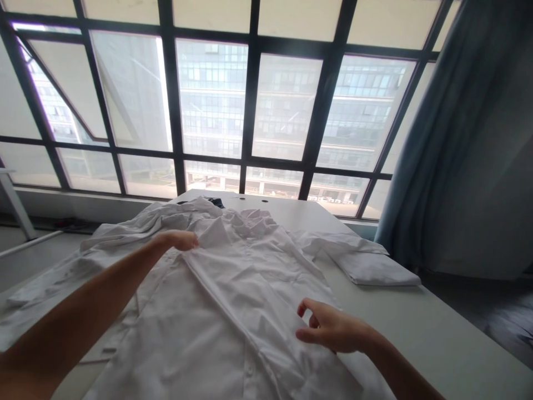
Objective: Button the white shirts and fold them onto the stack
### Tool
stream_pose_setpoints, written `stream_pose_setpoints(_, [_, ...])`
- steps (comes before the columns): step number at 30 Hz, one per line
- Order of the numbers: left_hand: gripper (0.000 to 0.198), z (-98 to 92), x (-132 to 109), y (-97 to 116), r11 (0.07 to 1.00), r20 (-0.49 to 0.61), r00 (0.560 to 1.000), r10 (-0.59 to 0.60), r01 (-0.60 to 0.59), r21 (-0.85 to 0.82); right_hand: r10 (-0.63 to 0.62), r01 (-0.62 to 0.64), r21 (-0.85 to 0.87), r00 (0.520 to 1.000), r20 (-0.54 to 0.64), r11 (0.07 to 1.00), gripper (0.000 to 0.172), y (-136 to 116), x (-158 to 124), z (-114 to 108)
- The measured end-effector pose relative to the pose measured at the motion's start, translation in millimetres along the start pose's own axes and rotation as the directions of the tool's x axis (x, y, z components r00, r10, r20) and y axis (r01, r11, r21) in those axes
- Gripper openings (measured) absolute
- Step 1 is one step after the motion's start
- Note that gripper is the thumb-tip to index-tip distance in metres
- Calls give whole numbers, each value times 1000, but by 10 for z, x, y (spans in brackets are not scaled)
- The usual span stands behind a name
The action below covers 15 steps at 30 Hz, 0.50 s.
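Observation:
A white button-up shirt (233, 289) lies spread and wrinkled over the table, its collar toward the window and its hem toward me. One front edge runs in a slanting fold down the middle, with a small button showing low on it. At the upper end of that edge, my left hand (183, 240) is closed on the cloth; its fingertips are partly hidden. Over the shirt's right side hovers my right hand (333, 328), its thumb and fingers curved and apart, holding nothing.
More rumpled white cloth (137, 228) is heaped at the left. A folded white garment (370, 266) lies on the white table (416, 328) at the right. Something dark (216, 203) sits behind the collar. Beyond stand large windows and a blue-grey curtain (433, 144).

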<state>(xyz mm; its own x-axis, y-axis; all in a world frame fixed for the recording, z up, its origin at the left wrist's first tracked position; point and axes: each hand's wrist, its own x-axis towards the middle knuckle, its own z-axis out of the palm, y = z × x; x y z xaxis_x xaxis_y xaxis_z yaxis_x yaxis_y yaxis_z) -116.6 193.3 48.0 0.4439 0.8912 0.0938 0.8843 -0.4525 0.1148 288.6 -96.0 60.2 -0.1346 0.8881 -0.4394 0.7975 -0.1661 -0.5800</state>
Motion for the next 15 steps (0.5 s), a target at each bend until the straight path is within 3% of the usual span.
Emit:
stream_pose_setpoints(1, [9,-34,153,34,999,4,999,-41,41,-14,-39,39,-4,998,-48,999,39,-17,15,24])
stream_pose_setpoints(4, [27,-40,556,181,976,-68,975,-212,207,-69,-110,105,-40,980,-166,994,36,-51,51,94])
stream_pose_setpoints(8, [34,90,850,284,934,-92,937,-336,320,-158,-177,170,-51,959,-222,984,35,-48,94,174])
stream_pose_setpoints(11, [31,162,957,182,902,-102,911,-399,370,-221,-217,217,-30,937,-274,976,38,-8,142,226])
stream_pose_setpoints(15, [27,200,1058,-69,869,-129,882,-453,404,-287,-193,189,-40,937,-292,981,50,78,210,291])
